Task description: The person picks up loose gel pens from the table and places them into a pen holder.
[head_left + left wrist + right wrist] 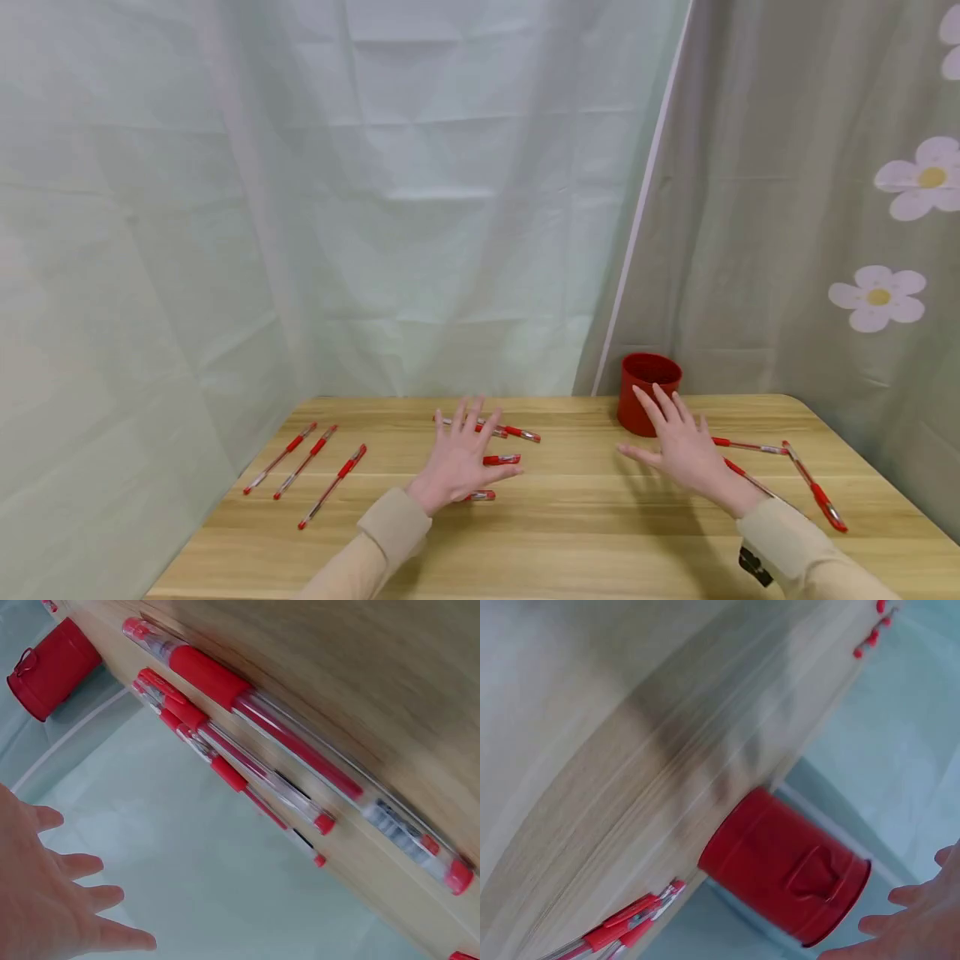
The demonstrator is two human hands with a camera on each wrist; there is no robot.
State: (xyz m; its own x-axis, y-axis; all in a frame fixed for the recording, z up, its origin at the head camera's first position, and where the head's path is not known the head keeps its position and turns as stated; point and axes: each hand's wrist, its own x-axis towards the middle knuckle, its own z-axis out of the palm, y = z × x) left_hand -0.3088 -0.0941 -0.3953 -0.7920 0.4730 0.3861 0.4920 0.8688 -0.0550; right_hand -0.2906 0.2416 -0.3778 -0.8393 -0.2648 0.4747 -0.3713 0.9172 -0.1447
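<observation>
My left hand (461,462) hovers with spread fingers over the middle of the table, holding nothing. Beneath and around it lie several red gel pens (523,434), partly covered by the hand in the head view; in the left wrist view a clear-barrelled pen (210,679) with a red grip is closest. My right hand (684,446), fingers also spread and without anything in them, is held up in front of a red metal bucket (632,408). The bucket stands upright near the back edge, and its small handle (814,874) shows in the right wrist view.
Three more red pens (333,485) lie slanted at the left of the wooden table (570,533). Another three (813,483) are spread at the right, close to the right forearm. Pale curtains (465,208) hang behind and to the left, a flowered grey one (765,250) at the right.
</observation>
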